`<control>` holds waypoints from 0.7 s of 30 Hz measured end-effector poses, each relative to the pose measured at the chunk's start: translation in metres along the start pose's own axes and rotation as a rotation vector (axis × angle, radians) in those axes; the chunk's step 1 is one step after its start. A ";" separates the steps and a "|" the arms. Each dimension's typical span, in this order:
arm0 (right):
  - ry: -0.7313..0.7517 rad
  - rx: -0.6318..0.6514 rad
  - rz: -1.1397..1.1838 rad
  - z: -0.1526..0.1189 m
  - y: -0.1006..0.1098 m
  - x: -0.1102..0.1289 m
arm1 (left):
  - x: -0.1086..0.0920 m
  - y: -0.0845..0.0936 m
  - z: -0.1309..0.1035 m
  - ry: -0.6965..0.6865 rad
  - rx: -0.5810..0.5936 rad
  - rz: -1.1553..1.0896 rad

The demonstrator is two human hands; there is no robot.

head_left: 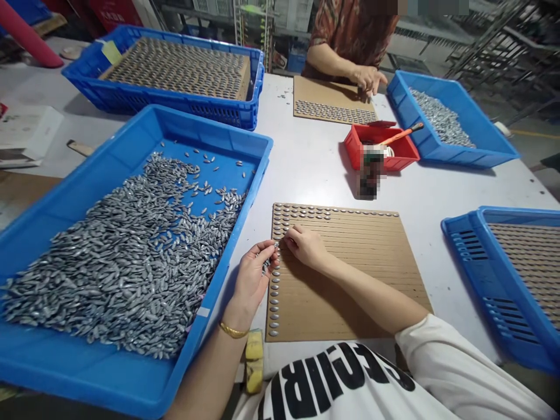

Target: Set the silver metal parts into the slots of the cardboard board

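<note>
A brown cardboard sheet [350, 280] with narrow slits across it lies in front of me. Small grey metal, spindle-shaped pieces [274, 309] line its left edge and part of its far edge. Beside that left edge, my left hand [256, 271] is closed around several of the same pieces, one showing near the thumb tip. My right hand [304, 245] rests over the sheet's left side, fingertips pinched close to the second column. Whatever sits between those fingertips is hidden. To the left stands a big blue tray [236, 134] heaped with loose grey pieces [131, 251].
Across the table a co-worker's hand [367, 79] is over another cardboard sheet [324, 90]. A red bin [405, 157] holds an orange-handled tool [400, 135]. Blue crates [175, 108] with filled sheets stand far left and right. Another blue tray [472, 154] holds loose pieces.
</note>
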State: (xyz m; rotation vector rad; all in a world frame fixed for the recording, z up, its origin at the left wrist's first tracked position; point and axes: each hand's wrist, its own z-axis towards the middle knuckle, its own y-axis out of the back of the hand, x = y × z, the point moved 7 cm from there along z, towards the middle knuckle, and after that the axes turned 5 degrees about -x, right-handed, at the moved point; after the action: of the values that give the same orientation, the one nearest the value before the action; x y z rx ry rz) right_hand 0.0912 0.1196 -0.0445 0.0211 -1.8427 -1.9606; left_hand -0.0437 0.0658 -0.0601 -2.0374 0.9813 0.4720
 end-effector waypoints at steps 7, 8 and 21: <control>-0.011 -0.101 0.448 -0.007 0.022 0.005 | 0.000 0.000 -0.001 -0.006 -0.011 0.020; -0.015 -0.085 0.566 -0.010 0.024 0.008 | 0.000 0.000 -0.001 -0.011 -0.009 0.026; 0.106 -0.174 0.805 -0.014 0.043 0.033 | 0.004 -0.006 -0.004 -0.008 0.072 0.047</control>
State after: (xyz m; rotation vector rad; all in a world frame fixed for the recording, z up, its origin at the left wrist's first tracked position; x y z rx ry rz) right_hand 0.0793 0.0948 0.0042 -0.5671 -1.3022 -1.4845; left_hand -0.0366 0.0633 -0.0570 -1.9506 1.0288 0.4636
